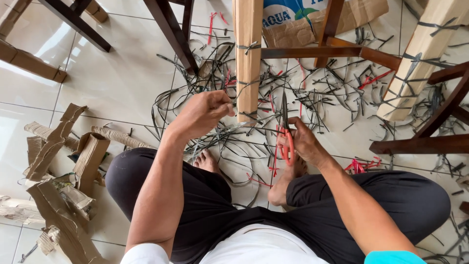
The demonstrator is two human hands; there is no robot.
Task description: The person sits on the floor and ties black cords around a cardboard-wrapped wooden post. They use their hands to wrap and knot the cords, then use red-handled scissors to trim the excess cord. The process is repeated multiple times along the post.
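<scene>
Two closed grips: right hand [305,142] holds scissors [286,134]; left hand [202,113] pinches strap [244,126].

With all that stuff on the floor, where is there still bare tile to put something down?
Bare tile lies left of the cardboard-wrapped leg, between the dark chair legs and the torn cardboard pieces. Crowded: cut straps litter the floor around the left hand, the right hand and its scissors.

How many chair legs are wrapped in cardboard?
2: one leg straight ahead of the left hand, one at far right. The right hand holds scissors. Others may be hidden.
</scene>
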